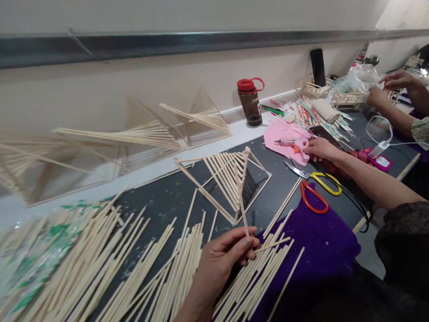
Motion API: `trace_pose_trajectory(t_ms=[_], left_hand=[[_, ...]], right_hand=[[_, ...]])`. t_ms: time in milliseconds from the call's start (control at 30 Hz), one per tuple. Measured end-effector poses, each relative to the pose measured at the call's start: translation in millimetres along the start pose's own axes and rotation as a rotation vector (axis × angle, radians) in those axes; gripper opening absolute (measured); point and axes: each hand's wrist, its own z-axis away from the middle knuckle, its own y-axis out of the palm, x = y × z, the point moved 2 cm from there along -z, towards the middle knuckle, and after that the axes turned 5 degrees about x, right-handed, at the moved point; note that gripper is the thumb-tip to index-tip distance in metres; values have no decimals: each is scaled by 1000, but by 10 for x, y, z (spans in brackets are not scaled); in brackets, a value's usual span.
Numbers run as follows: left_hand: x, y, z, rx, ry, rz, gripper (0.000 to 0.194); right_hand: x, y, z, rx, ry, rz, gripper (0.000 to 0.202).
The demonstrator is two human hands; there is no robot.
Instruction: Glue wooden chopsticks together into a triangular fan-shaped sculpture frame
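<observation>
My left hand [231, 250] pinches a thin wooden stick [241, 205] between thumb and fingers, holding it nearly upright. Just beyond it stands a frame of glued wooden sticks [223, 179], with a fan of slats across its middle; the stick's upper part overlaps the frame in view, and I cannot tell if they touch. My right hand [321, 150] is closed at the handle of a pink glue gun [300, 147], whose nozzle points left over a pink cloth [276, 129]. Scissors [310, 179] with one yellow and one red handle lie open beside that hand.
Loose sticks [187, 264] cover the near table, some on a purple cloth [321, 237]. Finished stick frames [134, 136] lean along the wall. A brown bottle [250, 105], a phone [317, 67] and wrapped sticks [311, 116] stand or lie behind. Another person's hands [385, 94] work at right.
</observation>
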Motion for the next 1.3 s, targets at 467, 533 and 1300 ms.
trace_pose_trajectory(t_ms=[467,533,1300], left_hand=[[-14,33,7,36,37,63,28],[-8,32,3,47,45,69,28],[-97,84,36,65,95,245,39]], right_hand=[[160,-33,-98,-298,21,-33,28],[176,-75,-21,-337,-2,-128,25],[1096,650,1210,135,-518,-1129,17]])
